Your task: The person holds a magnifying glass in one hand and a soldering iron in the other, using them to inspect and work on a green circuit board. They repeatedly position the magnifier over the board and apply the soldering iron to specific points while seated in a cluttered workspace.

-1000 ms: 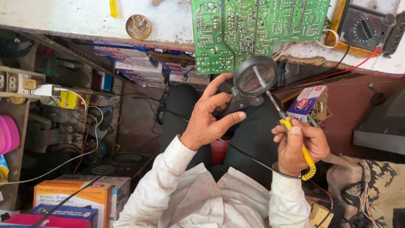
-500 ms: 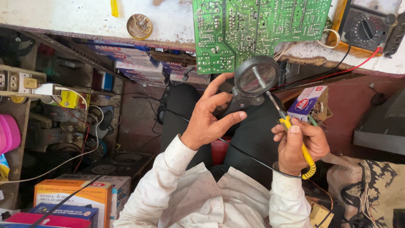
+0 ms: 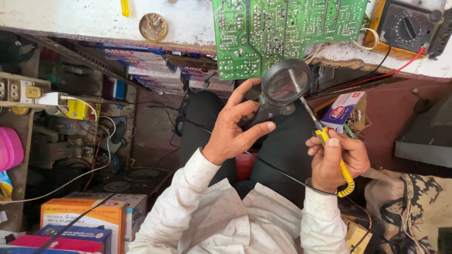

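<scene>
Hands apart: left hand [image 3: 233, 129] grips one black magnifying glass [image 3: 285, 87]; right hand [image 3: 336, 160] grips one yellow soldering iron [image 3: 335, 157] near one green circuit board [image 3: 282, 28].

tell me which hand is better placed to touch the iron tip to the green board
Right, probably. The right hand grips the yellow-handled soldering iron, tip angled toward the green circuit board. The left hand holds the magnifier.

Bright daylight on benchtop [image 3: 70, 19]; dim shadow underneath; sharp focus, slight edge distortion.
</scene>
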